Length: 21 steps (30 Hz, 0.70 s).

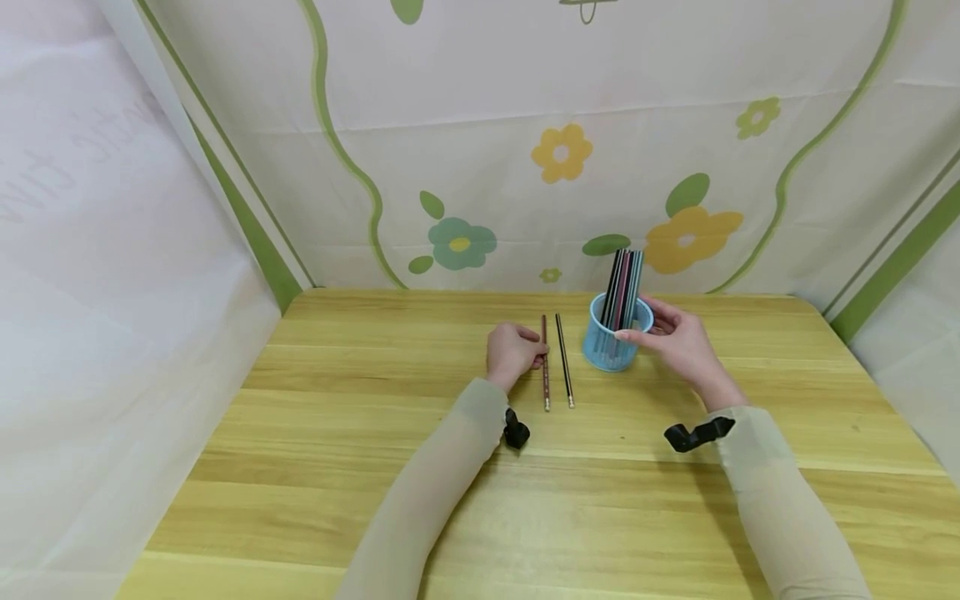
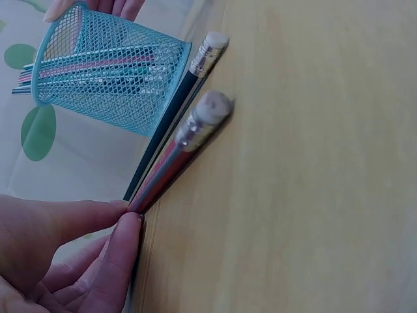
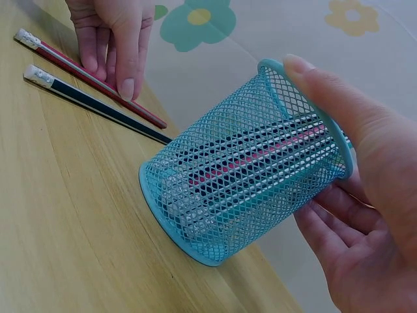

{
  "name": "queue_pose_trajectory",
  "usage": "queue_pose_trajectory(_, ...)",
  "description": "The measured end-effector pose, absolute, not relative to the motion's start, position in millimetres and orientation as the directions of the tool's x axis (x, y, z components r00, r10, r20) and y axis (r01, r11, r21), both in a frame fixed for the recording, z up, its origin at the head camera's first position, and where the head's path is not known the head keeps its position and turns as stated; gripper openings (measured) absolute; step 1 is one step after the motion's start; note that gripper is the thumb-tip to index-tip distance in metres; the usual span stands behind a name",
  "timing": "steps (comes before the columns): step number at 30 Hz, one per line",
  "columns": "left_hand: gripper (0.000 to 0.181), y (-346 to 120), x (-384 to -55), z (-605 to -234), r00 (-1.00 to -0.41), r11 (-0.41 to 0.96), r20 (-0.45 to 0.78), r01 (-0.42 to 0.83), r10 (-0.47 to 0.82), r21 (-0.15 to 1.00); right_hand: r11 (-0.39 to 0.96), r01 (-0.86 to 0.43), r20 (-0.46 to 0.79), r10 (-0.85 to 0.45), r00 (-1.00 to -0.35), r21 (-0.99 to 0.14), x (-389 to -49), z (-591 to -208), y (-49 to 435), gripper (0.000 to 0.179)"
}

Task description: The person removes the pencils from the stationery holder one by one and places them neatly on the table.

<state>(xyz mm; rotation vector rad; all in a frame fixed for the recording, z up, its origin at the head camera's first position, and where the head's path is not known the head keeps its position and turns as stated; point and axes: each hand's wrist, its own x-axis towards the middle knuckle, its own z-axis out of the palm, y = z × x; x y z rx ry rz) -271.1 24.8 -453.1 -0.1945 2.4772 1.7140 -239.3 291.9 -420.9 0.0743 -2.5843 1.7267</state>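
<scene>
My left hand (image 1: 514, 350) pinches a red pencil (image 1: 546, 385) between thumb and forefinger, partway along its length; its white eraser end (image 2: 214, 107) points toward me. Just right of it a black pencil (image 1: 564, 362) lies on the table, roughly alongside. Farther right stands a light-blue mesh pencil cup (image 1: 609, 350). My right hand (image 1: 682, 346) grips this cup by its rim, with the thumb on the near side and fingers around the far right side. Several pencils (image 1: 624, 287), black, red and pale blue, lean inside the cup, eraser ends down at its base (image 3: 186, 208).
A wood-grain table (image 1: 300, 467) lies under both hands. Behind it hangs a white cloth (image 1: 450, 158) with printed flowers and green vines, close to the table's back edge. More cloth (image 1: 112, 292) borders the left side. Black wrist cameras (image 1: 516, 430) sit on both sleeves.
</scene>
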Motion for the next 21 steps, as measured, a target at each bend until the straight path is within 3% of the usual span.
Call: queue_pose_trajectory(21,0.018,24.9,-269.6,-451.5,-0.981,0.321,-0.195,-0.193,-0.026,0.927,0.374,-0.058,0.050,-0.032,-0.998,-0.926,-237.3,-420.6,293.2,0.084)
